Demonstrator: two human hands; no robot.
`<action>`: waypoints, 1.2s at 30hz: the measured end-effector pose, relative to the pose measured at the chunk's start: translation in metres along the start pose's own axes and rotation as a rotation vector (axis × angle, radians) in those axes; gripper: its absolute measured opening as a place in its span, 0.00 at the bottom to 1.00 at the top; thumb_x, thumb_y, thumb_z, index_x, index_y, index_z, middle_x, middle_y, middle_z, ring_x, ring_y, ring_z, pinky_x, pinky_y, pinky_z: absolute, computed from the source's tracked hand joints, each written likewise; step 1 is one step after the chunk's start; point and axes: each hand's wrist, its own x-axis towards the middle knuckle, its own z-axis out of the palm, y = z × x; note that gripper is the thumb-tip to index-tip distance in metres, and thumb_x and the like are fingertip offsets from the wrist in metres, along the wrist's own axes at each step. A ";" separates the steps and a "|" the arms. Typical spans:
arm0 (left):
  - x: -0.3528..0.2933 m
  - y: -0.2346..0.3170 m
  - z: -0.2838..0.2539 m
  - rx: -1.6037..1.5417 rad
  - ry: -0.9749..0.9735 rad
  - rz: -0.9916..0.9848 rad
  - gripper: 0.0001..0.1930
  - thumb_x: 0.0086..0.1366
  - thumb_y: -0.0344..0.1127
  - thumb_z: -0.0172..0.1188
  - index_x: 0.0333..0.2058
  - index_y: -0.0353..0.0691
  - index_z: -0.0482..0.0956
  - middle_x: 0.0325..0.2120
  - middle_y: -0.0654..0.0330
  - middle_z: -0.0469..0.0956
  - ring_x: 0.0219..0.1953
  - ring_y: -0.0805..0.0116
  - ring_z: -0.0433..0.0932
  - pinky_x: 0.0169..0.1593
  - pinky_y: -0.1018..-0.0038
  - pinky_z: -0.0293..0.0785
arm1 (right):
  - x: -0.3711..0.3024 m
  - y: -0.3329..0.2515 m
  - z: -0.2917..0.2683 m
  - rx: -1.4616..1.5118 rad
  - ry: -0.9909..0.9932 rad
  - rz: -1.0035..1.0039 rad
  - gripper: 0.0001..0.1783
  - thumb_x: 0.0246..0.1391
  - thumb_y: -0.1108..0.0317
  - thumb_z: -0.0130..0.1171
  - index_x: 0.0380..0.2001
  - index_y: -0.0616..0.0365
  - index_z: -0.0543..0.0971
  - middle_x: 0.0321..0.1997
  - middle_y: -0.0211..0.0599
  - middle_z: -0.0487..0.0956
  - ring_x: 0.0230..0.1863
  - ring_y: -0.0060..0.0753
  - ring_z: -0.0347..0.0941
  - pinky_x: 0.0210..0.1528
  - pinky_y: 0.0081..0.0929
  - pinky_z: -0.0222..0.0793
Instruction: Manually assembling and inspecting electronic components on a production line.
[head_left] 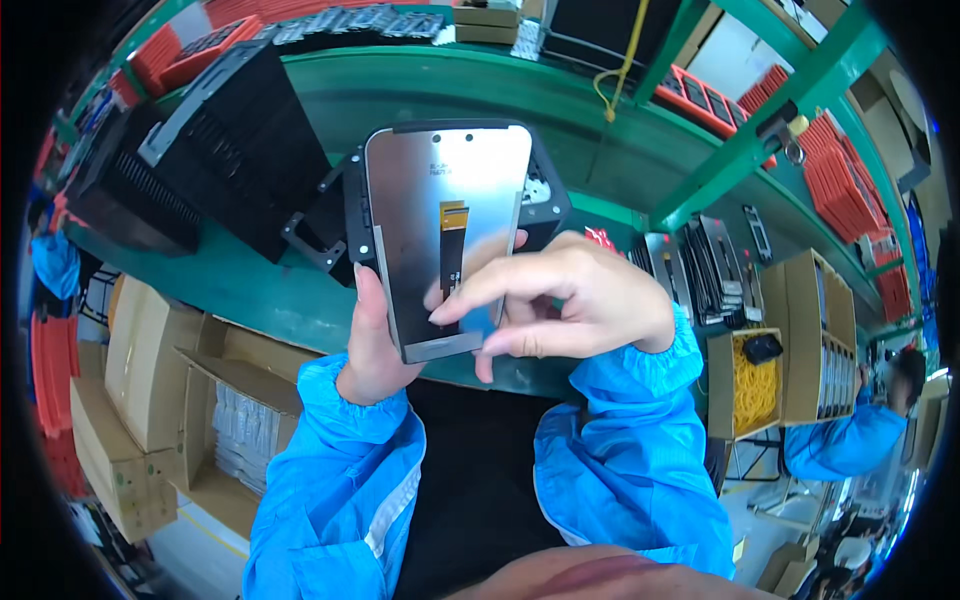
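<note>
A phone screen panel [480, 178] with a shiny metal back hangs upright in front of me. A ribbon cable [453, 235] with a gold-coloured end runs down its middle. My left hand [378, 350] is closed around the panel's lower part, thumb on the left edge, fingers mostly hidden behind. Over the lower part is my right hand [570, 300], slightly blurred. Its index finger reaches to the lower end of the cable; its thumb is stretched out at the panel's lower right corner. Those two fingers are apart, with nothing visible between them.
Behind the panel a black device [545, 190] stands on the green bench [300, 310]. Black metal cases [240, 150] are at the left. Cardboard boxes [150, 370] flank me, one at right holding yellow bands [757, 385]. Phone panels [715, 270] and red trays [845, 175] line the right.
</note>
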 end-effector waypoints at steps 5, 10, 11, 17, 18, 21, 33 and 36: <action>0.003 0.014 -0.003 0.013 -0.003 0.074 0.52 0.68 0.79 0.32 0.71 0.37 0.55 0.58 0.43 0.73 0.47 0.51 0.82 0.35 0.63 0.86 | 0.010 0.002 0.004 0.096 0.082 -0.207 0.24 0.57 0.78 0.66 0.59 0.63 0.79 0.36 0.39 0.86 0.22 0.21 0.77 0.32 0.23 0.74; 0.006 0.018 -0.002 0.020 0.043 0.074 0.48 0.69 0.77 0.37 0.68 0.36 0.62 0.55 0.45 0.77 0.48 0.55 0.81 0.37 0.67 0.84 | 0.006 0.013 -0.007 0.155 -0.119 -0.129 0.22 0.58 0.76 0.64 0.57 0.63 0.81 0.39 0.41 0.87 0.22 0.21 0.76 0.34 0.22 0.73; 0.006 0.022 -0.004 0.036 0.052 0.052 0.48 0.69 0.77 0.37 0.68 0.36 0.62 0.55 0.45 0.77 0.48 0.55 0.81 0.37 0.67 0.84 | 0.003 0.014 -0.013 0.177 -0.105 -0.138 0.22 0.58 0.76 0.64 0.57 0.63 0.81 0.39 0.41 0.87 0.22 0.21 0.76 0.34 0.22 0.73; 0.029 0.077 -0.015 1.031 0.167 0.449 0.42 0.70 0.61 0.53 0.70 0.33 0.60 0.56 0.42 0.74 0.45 0.58 0.81 0.45 0.69 0.80 | -0.012 0.036 -0.057 -0.178 0.523 -0.075 0.17 0.67 0.63 0.59 0.54 0.60 0.83 0.40 0.31 0.84 0.33 0.16 0.74 0.38 0.18 0.70; 0.036 0.085 -0.019 1.173 0.190 0.418 0.40 0.66 0.55 0.61 0.68 0.34 0.64 0.53 0.48 0.76 0.48 0.61 0.80 0.49 0.70 0.77 | -0.012 0.042 -0.063 -0.169 0.531 -0.069 0.17 0.67 0.63 0.59 0.54 0.60 0.83 0.40 0.31 0.84 0.33 0.16 0.74 0.38 0.18 0.70; 0.055 0.088 -0.029 1.391 0.187 0.350 0.39 0.61 0.47 0.71 0.67 0.37 0.68 0.51 0.53 0.78 0.51 0.63 0.78 0.53 0.70 0.74 | -0.010 0.055 -0.075 -0.251 0.652 0.040 0.20 0.71 0.55 0.56 0.53 0.57 0.83 0.38 0.28 0.83 0.37 0.15 0.72 0.39 0.17 0.70; 0.092 0.069 -0.026 1.735 0.025 0.253 0.43 0.57 0.41 0.73 0.71 0.48 0.65 0.50 0.56 0.78 0.52 0.63 0.78 0.56 0.71 0.73 | -0.001 0.072 -0.067 0.023 0.468 0.466 0.31 0.71 0.48 0.53 0.67 0.57 0.72 0.56 0.39 0.81 0.50 0.28 0.78 0.46 0.26 0.75; 0.094 0.068 -0.024 1.789 -0.013 0.328 0.44 0.56 0.40 0.74 0.70 0.46 0.65 0.50 0.54 0.79 0.52 0.62 0.79 0.57 0.69 0.74 | -0.002 0.082 -0.065 -0.099 0.393 0.398 0.32 0.71 0.47 0.52 0.64 0.62 0.73 0.52 0.43 0.81 0.48 0.31 0.78 0.47 0.29 0.75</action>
